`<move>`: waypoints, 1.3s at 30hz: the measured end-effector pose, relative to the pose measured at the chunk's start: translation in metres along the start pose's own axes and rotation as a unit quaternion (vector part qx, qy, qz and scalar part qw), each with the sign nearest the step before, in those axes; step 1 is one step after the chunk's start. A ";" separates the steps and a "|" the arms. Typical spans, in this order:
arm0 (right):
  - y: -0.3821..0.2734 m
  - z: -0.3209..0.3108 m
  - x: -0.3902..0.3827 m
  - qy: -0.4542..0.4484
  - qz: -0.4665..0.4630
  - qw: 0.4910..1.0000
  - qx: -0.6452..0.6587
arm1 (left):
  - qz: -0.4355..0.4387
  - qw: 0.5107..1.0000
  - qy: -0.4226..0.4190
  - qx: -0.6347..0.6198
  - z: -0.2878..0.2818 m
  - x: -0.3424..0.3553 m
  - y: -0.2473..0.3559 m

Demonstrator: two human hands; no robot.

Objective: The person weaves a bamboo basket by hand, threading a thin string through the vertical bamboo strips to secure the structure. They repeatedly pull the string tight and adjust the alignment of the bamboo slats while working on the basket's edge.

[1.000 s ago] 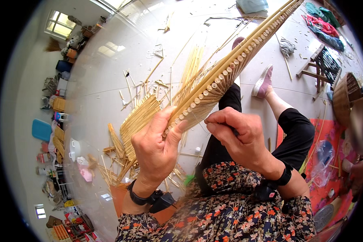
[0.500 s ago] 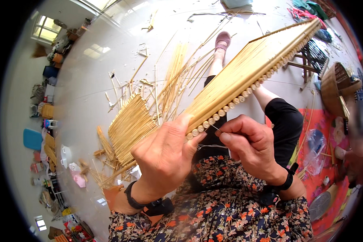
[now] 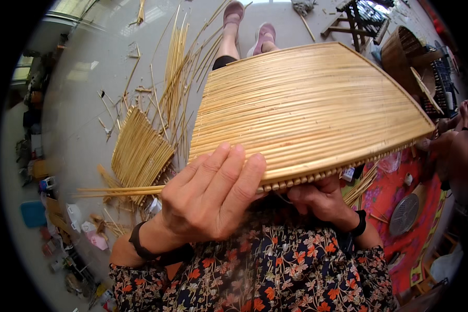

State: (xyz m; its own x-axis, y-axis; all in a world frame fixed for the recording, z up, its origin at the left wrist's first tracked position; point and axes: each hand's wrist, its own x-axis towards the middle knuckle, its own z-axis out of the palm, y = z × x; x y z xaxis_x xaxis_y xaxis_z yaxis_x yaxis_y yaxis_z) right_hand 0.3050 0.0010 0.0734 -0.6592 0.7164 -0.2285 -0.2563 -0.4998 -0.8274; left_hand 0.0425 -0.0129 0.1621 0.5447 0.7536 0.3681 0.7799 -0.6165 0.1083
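Observation:
A wide panel of stitched straw-coloured stalks (image 3: 307, 104) is tilted in front of me, its smooth face up. My left hand (image 3: 213, 192) grips its near left edge, fingers flat on top and thumb hidden. My right hand (image 3: 320, 200) is closed below the near edge, its fingertips partly covered by the panel. A thin thread (image 3: 283, 198) shows faintly beside that thumb. Round stalk ends line the near edge. Several loose stalks (image 3: 119, 191) stick out leftward from behind my left wrist.
A smaller stalk panel (image 3: 140, 156) lies on the floor at left, near scattered long stalks (image 3: 176, 62). At right are a wooden bucket (image 3: 403, 49), a dark folding stool (image 3: 356, 23), a red mat (image 3: 400, 255) and another person's arm (image 3: 455, 151).
The panel has tipped from steeply slanted to flatter, showing its broad face. My left fingers now spread over it, and my right hand has moved partly under its edge.

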 end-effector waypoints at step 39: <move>0.018 -0.014 0.028 -0.108 0.161 0.972 -0.136 | -0.071 0.997 -0.024 0.026 0.012 -0.050 -0.013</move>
State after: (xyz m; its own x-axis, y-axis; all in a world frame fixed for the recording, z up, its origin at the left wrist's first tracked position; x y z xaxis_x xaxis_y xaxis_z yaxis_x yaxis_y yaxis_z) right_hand 0.2916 0.0192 0.0453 -0.8147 0.4112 -0.4088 0.1644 -0.5123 -0.8429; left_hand 0.0085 -0.0396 0.1312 0.4415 0.8426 0.3084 0.8642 -0.4918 0.1066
